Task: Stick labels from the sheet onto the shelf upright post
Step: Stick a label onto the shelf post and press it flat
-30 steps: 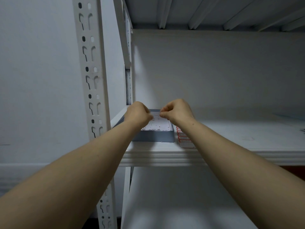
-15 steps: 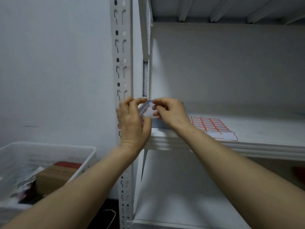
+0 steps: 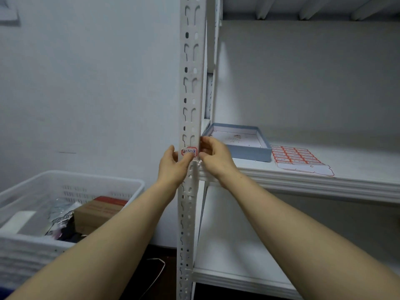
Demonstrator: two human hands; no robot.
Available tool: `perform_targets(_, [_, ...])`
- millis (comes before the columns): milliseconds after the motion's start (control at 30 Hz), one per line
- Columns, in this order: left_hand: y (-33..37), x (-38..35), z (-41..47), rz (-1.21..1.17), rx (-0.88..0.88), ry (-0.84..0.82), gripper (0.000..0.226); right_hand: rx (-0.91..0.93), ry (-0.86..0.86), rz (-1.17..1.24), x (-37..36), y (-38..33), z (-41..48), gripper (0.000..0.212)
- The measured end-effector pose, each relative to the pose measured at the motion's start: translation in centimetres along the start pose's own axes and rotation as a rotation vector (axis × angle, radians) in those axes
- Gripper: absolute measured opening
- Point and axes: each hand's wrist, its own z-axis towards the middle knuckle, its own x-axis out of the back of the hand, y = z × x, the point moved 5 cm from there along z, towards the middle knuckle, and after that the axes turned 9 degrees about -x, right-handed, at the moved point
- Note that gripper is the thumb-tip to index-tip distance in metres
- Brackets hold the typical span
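Shallow blue box (image 3: 240, 141) on shelf board (image 3: 346, 180), white basket (image 3: 65, 191) holding cardboard box (image 3: 97, 215)

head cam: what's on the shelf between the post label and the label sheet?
The shallow blue box sits between the label on the post and the label sheet; the right hand overlaps its near-left corner in the head view.

— How many labels did I have on the post (image 3: 191, 87)?
— One label (image 3: 189, 151), between my two hands (image 3: 173, 167).
— And the rest?
— One label sheet (image 3: 298, 159), one blue box (image 3: 242, 144), one white basket (image 3: 65, 191), two shelf boards (image 3: 324, 185)
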Motion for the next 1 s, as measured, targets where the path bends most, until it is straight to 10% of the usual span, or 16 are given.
perform_targets(600, [-1.1, -1.1, 1.3, -0.248, 0.056, 0.04, 0.006, 0.0, -0.059, -0.015, -0.2, 0.6, 0.1, 0.054])
perform_targets(1000, [-1.0, -1.9, 1.4, -0.11, 0.033, 0.077, 0.036, 0.007, -0.083, -0.082, 0.0, 0.4, 0.9, 0.046])
